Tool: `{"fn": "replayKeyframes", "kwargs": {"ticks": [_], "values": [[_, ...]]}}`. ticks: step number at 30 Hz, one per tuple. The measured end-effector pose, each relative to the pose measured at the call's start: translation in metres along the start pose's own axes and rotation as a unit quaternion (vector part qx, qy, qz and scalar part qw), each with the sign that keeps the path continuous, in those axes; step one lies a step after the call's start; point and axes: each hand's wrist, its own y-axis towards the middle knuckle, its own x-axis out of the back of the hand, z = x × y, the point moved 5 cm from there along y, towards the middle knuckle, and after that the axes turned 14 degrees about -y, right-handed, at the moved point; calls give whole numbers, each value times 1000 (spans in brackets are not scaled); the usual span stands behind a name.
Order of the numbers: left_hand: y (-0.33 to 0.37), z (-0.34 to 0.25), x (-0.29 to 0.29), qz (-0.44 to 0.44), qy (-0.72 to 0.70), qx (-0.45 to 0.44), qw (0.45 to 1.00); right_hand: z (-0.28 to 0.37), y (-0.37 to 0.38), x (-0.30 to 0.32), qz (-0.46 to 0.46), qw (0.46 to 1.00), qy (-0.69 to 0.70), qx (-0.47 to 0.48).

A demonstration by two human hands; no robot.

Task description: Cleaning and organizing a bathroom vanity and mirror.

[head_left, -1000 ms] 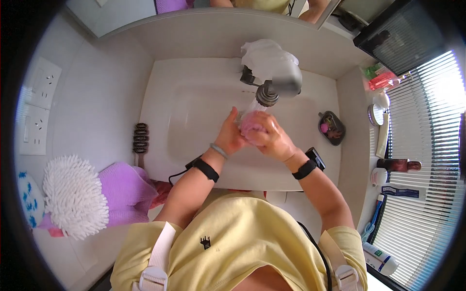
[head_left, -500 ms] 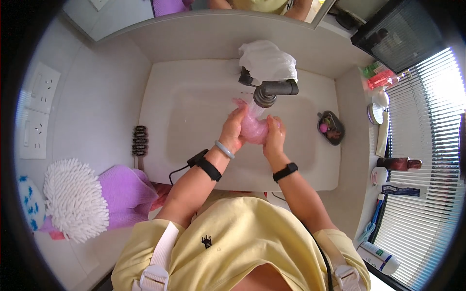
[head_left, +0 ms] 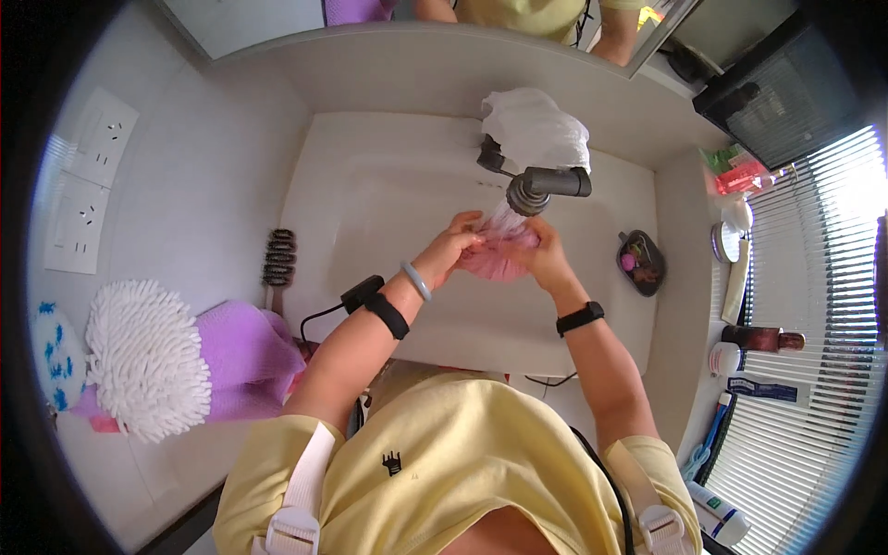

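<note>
A thin, pink, bag-like item (head_left: 499, 264) is spread below the dark grey faucet (head_left: 555, 182), over the white sink (head_left: 370, 203). Water (head_left: 504, 218) runs from the spout straight into its top. On its left edge, my left hand (head_left: 453, 245) pinches the rim, thumb on the near side. My right hand (head_left: 550, 257) grips the opposite edge, its fingers partly hidden behind the item. Both hands are wet and sit just under the spout. A white cloth (head_left: 535, 128) drapes over the faucet's back.
A dark drain dish (head_left: 641, 263) with scraps lies at the sink's right. On the left are a round brush (head_left: 279, 259), a white shaggy mitt (head_left: 148, 361) and a purple cloth (head_left: 245, 356). Bottles and tubes, including a brown bottle (head_left: 754, 339), line the right ledge.
The pink item was bunched and swollen, held from both sides; now its mouth is spread wider under the stream. My right hand has come up against its edge. The view has shifted slightly.
</note>
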Motion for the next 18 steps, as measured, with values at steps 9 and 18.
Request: {"fn": "replayKeyframes", "kwargs": {"ticks": [9,18], "values": [[2,20,-43,154,-191,130,961,109,-43,-38,11,784,-422,455],[6,-7,-55,-59,-18,-297,953,37,-42,-20,-349,882,-183,259]]}}
